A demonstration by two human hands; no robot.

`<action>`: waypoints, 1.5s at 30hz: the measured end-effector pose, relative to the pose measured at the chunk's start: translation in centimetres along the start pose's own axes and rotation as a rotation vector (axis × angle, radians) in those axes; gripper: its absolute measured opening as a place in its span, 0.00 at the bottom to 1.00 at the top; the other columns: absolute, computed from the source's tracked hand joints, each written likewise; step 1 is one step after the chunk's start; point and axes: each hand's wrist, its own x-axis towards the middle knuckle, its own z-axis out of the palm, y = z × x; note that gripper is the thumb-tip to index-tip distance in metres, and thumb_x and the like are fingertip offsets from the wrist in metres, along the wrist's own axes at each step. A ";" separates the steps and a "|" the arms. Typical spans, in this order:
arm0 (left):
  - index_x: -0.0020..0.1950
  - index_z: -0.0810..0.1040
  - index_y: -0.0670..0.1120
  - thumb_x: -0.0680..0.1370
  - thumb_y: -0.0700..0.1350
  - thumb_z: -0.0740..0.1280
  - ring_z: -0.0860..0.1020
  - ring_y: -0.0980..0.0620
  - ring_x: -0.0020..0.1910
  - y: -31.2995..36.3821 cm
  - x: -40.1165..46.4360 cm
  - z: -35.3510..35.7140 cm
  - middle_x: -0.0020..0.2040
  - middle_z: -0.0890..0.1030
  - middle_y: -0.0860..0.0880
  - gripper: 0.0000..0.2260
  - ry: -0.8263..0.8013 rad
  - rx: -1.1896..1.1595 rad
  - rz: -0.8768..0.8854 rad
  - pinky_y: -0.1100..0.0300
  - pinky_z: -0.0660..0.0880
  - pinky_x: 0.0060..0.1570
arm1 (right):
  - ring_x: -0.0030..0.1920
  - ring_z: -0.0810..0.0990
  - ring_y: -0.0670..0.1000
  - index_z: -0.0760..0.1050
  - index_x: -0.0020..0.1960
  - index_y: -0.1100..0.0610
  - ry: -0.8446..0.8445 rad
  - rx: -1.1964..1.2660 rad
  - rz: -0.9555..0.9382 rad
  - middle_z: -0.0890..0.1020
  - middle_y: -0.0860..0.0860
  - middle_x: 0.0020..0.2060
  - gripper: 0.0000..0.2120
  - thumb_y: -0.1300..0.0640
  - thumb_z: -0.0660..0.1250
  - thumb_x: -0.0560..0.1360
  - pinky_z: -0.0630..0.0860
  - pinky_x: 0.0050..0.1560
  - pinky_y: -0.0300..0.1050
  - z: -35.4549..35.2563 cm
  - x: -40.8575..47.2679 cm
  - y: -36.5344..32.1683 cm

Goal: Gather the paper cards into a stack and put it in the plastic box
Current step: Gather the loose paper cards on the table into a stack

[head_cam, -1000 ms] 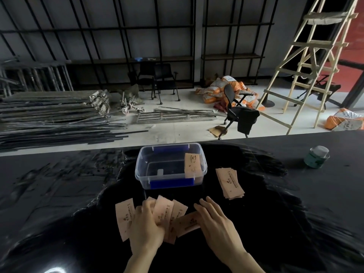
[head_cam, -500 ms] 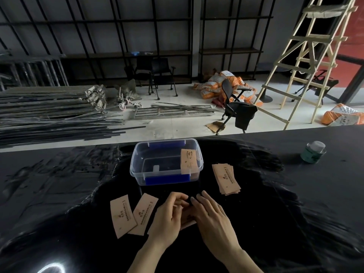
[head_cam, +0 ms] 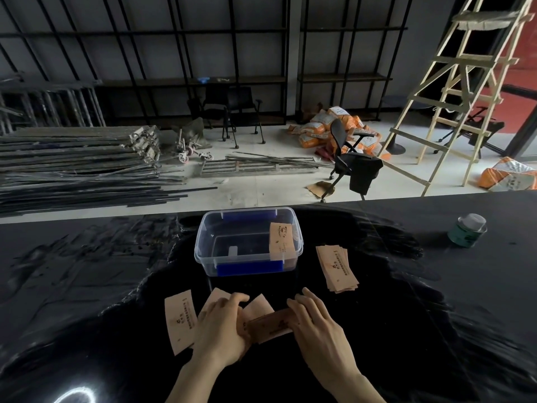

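Pale paper cards lie on a black table. My left hand (head_cam: pixel 222 330) and my right hand (head_cam: pixel 315 324) press together on a small bunch of cards (head_cam: pixel 268 325) held between them, near the table's front. One loose card (head_cam: pixel 179 320) lies just left of my left hand, and another card (head_cam: pixel 215 295) pokes out from under it. A fanned stack of cards (head_cam: pixel 337 267) rests to the right of the clear plastic box (head_cam: pixel 209 257), which stands behind my hands. One card (head_cam: pixel 280 241) leans inside the box against its right wall.
A green jar (head_cam: pixel 467 230) with a pale lid stands at the table's far right. Beyond the table's far edge are a floor with metal bars, office chairs, sacks and a wooden ladder.
My hands have drawn the spread cards into a bunch between them. The left hand has shifted right, uncovering two cards at the left. The camera view has dipped slightly.
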 end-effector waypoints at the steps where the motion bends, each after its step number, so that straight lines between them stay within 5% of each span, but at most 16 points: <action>1: 0.66 0.68 0.65 0.72 0.44 0.75 0.76 0.54 0.63 0.0 0.1 0.0 0.59 0.76 0.58 0.28 0.038 -0.066 -0.002 0.52 0.74 0.67 | 0.74 0.69 0.57 0.73 0.71 0.57 0.005 0.004 0.008 0.79 0.53 0.66 0.27 0.54 0.75 0.74 0.82 0.59 0.48 -0.1 0.0 0.0; 5: 0.55 0.75 0.64 0.76 0.38 0.73 0.78 0.61 0.53 0.6 0.4 -0.3 0.52 0.79 0.61 0.21 0.206 -0.237 0.136 0.60 0.79 0.57 | 0.75 0.68 0.55 0.72 0.72 0.57 0.028 0.005 0.021 0.78 0.54 0.68 0.24 0.53 0.68 0.78 0.80 0.62 0.47 -0.2 0.0 -0.4; 9: 0.58 0.83 0.55 0.80 0.35 0.66 0.76 0.77 0.51 2.1 0.2 -1.0 0.53 0.83 0.61 0.16 0.132 -0.365 0.236 0.81 0.71 0.50 | 0.71 0.72 0.54 0.69 0.73 0.56 0.097 0.123 0.122 0.79 0.52 0.68 0.33 0.58 0.78 0.72 0.84 0.51 0.41 -0.9 0.1 -1.0; 13: 0.56 0.85 0.54 0.85 0.40 0.60 0.84 0.63 0.51 2.3 0.0 -0.3 0.49 0.88 0.54 0.15 0.042 -0.552 0.173 0.58 0.81 0.60 | 0.72 0.73 0.54 0.69 0.73 0.57 0.090 0.112 0.107 0.79 0.54 0.68 0.34 0.58 0.79 0.71 0.83 0.53 0.42 -0.6 0.0 -0.4; 16: 0.59 0.83 0.55 0.84 0.48 0.63 0.83 0.64 0.53 2.4 -0.1 0.5 0.52 0.86 0.57 0.10 0.055 -0.488 0.224 0.64 0.80 0.59 | 0.72 0.73 0.55 0.65 0.74 0.56 0.109 0.141 0.107 0.77 0.54 0.70 0.38 0.58 0.80 0.69 0.83 0.55 0.45 -0.8 0.3 -0.6; 19: 0.62 0.81 0.54 0.83 0.38 0.64 0.81 0.70 0.54 2.9 -0.2 0.9 0.52 0.84 0.62 0.14 0.025 -0.407 0.281 0.70 0.79 0.57 | 0.73 0.70 0.57 0.61 0.77 0.55 0.130 0.128 0.076 0.74 0.55 0.73 0.44 0.58 0.81 0.68 0.83 0.57 0.47 -0.6 0.6 -1.2; 21: 0.64 0.78 0.50 0.83 0.33 0.61 0.80 0.74 0.53 3.4 -0.6 0.9 0.53 0.83 0.61 0.16 -0.025 -0.486 0.283 0.76 0.77 0.50 | 0.77 0.63 0.57 0.61 0.78 0.53 0.117 0.090 0.042 0.71 0.55 0.75 0.41 0.55 0.78 0.71 0.79 0.64 0.52 0.1 0.5 -1.1; 24: 0.65 0.75 0.51 0.83 0.35 0.61 0.83 0.64 0.57 3.2 -0.6 1.4 0.57 0.83 0.58 0.16 0.029 -0.544 0.274 0.71 0.80 0.52 | 0.77 0.63 0.58 0.66 0.76 0.54 0.105 0.006 0.003 0.75 0.54 0.72 0.31 0.50 0.71 0.76 0.74 0.69 0.53 0.9 0.4 -0.7; 28: 0.57 0.75 0.56 0.80 0.44 0.68 0.81 0.60 0.55 -0.1 0.0 1.5 0.54 0.81 0.60 0.09 0.395 -0.351 0.073 0.57 0.81 0.56 | 0.74 0.69 0.59 0.70 0.73 0.55 0.099 0.009 0.009 0.79 0.54 0.65 0.31 0.53 0.76 0.73 0.78 0.64 0.54 0.7 0.6 -0.7; 32: 0.64 0.75 0.54 0.74 0.53 0.72 0.73 0.47 0.69 -3.5 -0.4 0.5 0.68 0.77 0.52 0.20 0.541 0.063 -0.247 0.49 0.72 0.66 | 0.75 0.68 0.58 0.70 0.74 0.54 0.080 0.023 0.041 0.79 0.53 0.66 0.30 0.55 0.75 0.74 0.80 0.62 0.55 0.7 0.9 -0.8; 35: 0.68 0.71 0.50 0.74 0.59 0.68 0.68 0.40 0.72 -5.7 -0.5 0.2 0.72 0.73 0.43 0.25 0.562 0.081 -0.491 0.43 0.67 0.69 | 0.75 0.67 0.57 0.70 0.74 0.54 0.069 0.026 0.050 0.78 0.52 0.66 0.28 0.55 0.73 0.76 0.80 0.62 0.54 0.8 1.0 -0.9; 39: 0.69 0.69 0.50 0.74 0.63 0.66 0.74 0.40 0.65 -6.9 -0.4 -0.1 0.64 0.79 0.43 0.28 0.433 0.110 -0.568 0.42 0.70 0.63 | 0.76 0.67 0.57 0.69 0.75 0.53 0.032 0.018 0.056 0.77 0.51 0.68 0.29 0.54 0.73 0.76 0.79 0.64 0.54 0.5 1.4 -0.9; 42: 0.66 0.69 0.54 0.73 0.51 0.75 0.81 0.43 0.54 -6.6 -0.6 -0.7 0.59 0.78 0.47 0.25 0.480 -0.072 -0.429 0.46 0.77 0.51 | 0.76 0.66 0.57 0.68 0.75 0.53 -0.002 0.010 0.056 0.77 0.52 0.69 0.30 0.54 0.73 0.76 0.78 0.64 0.55 0.3 1.6 -1.1; 45: 0.63 0.73 0.55 0.73 0.37 0.75 0.81 0.51 0.43 -5.3 -0.8 -1.3 0.54 0.80 0.55 0.24 0.600 -0.247 -0.217 0.57 0.74 0.37 | 0.76 0.65 0.57 0.67 0.75 0.54 -0.011 0.029 0.063 0.77 0.53 0.69 0.29 0.54 0.72 0.77 0.80 0.63 0.53 0.3 1.6 -1.3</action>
